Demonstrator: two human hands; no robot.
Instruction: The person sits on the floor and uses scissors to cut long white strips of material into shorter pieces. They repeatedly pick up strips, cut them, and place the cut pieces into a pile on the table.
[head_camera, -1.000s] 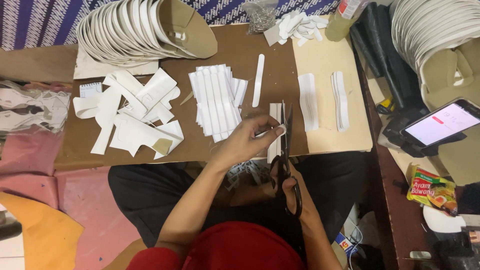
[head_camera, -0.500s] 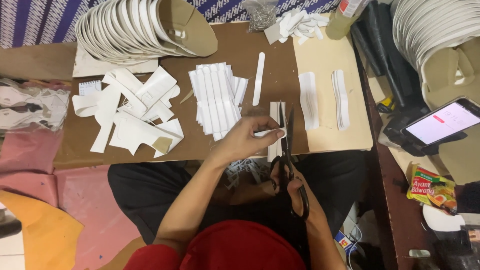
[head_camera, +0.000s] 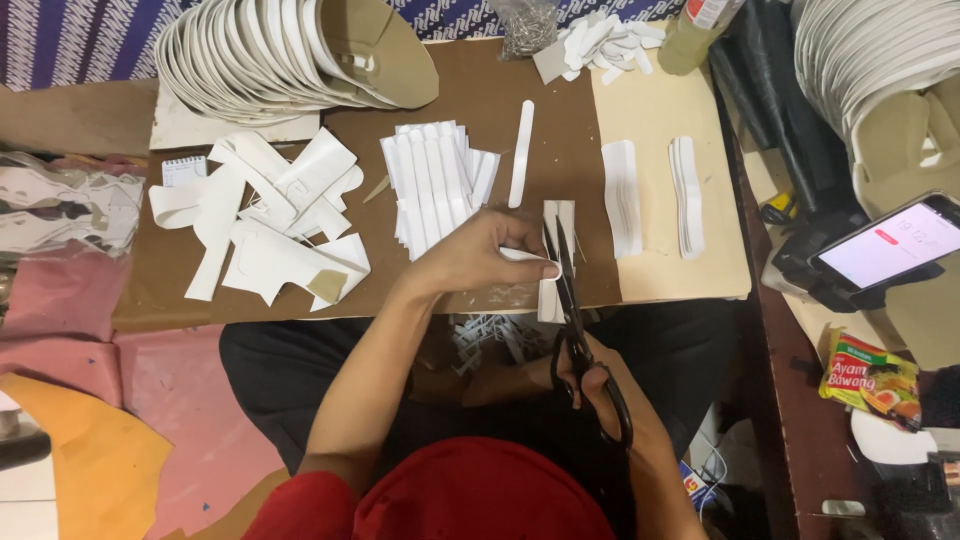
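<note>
Brown cardboard worktop (head_camera: 480, 100) carries stacked white strips (head_camera: 435, 180). Left hand (head_camera: 480, 255) pinches 1 white strip (head_camera: 545, 268) at its edge; right hand (head_camera: 595, 375) grips black scissors (head_camera: 575, 310), blades slightly parted. Fingertips sit close, so a nick seems possible.

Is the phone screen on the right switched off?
No, the phone screen glows white, propped at the right edge of the view.

The strip (head_camera: 528, 256) is white; the scissors (head_camera: 578, 330) are black with grey blades. The surface (head_camera: 480, 95) is brown, with a pale cream sheet (head_camera: 650, 115) on it. White strips (head_camera: 437, 180) lie stacked there. The cloth (head_camera: 70, 40) behind is blue-and-white patterned. The floor mat (head_camera: 60, 300) is pink.
</note>
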